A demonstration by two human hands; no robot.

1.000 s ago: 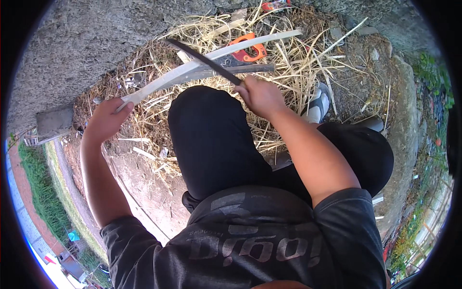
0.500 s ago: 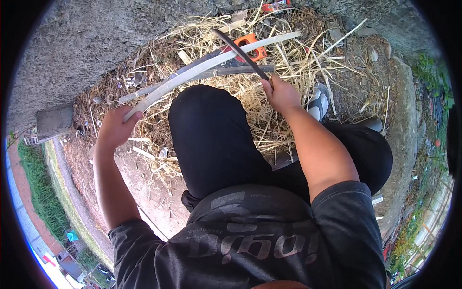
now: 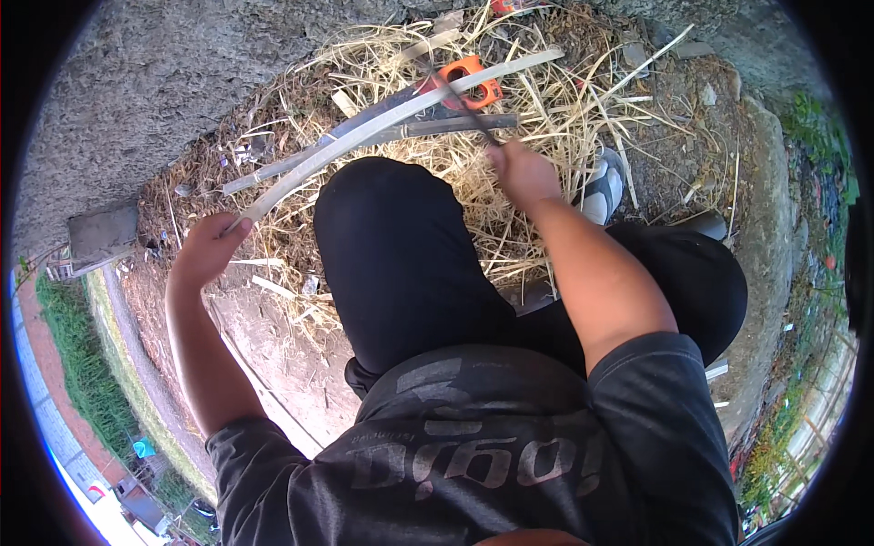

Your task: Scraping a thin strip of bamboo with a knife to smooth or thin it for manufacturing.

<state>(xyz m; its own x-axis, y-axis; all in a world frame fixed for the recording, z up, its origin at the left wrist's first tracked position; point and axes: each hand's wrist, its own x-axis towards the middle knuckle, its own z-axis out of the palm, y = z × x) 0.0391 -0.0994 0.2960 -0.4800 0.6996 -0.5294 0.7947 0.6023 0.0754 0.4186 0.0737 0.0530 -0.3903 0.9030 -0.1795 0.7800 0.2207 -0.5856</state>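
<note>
My left hand is closed round the near end of a long, pale, slightly curved strip, apparently split bamboo. The strip slants up and away to the right, above my bent knee. My right hand grips a knife with a long, dark, narrow blade, somewhat blurred. Its blade crosses the strip towards the far end; whether it touches is hard to tell. Beneath them lies a handsaw with an orange handle, partly covered by the strip and knife. A darker grey-brown bamboo piece lies below the strip.
Loose pale shavings cover the ground around the saw. A rough grey stone wall closes off the far side. A grey block stands at the left. My shoe rests among shavings, right of my right hand.
My left hand has shifted slightly left and down, drawing the strip with it. The knife in my right hand has swung, its tip moving right. My right hand moved slightly left.
</note>
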